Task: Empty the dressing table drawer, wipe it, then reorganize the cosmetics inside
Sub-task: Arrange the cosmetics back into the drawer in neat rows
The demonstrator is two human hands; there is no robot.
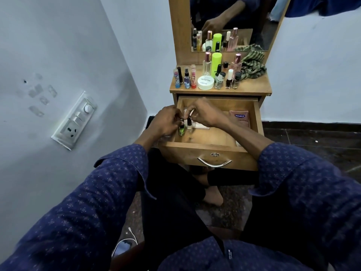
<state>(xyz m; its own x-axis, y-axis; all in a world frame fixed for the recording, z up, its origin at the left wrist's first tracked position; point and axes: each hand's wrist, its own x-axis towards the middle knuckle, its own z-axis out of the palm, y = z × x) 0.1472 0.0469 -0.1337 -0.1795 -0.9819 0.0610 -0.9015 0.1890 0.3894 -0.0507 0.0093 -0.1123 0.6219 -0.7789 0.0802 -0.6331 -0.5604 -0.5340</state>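
Note:
The wooden drawer (252, 151) of the dressing table stands pulled open in front of me. Both hands are at its left inner side. My left hand (166, 122) pinches the dark cap of a small green nail polish bottle (181, 131). My right hand (203, 112) pinches the top of a clear bottle (189, 127) right beside it. A pink Vaseline sachet (239, 117) lies flat at the drawer's back right. A white flat item (199, 125) lies under my right wrist, partly hidden.
The tabletop (254, 89) holds several bottles, a white round jar (205, 82), a neon green can (216, 61) and a striped green cloth (254, 65). A mirror (230, 22) rises behind. A wall with a switchboard (75, 120) is close on the left. A phone with cable (123, 245) lies on the floor.

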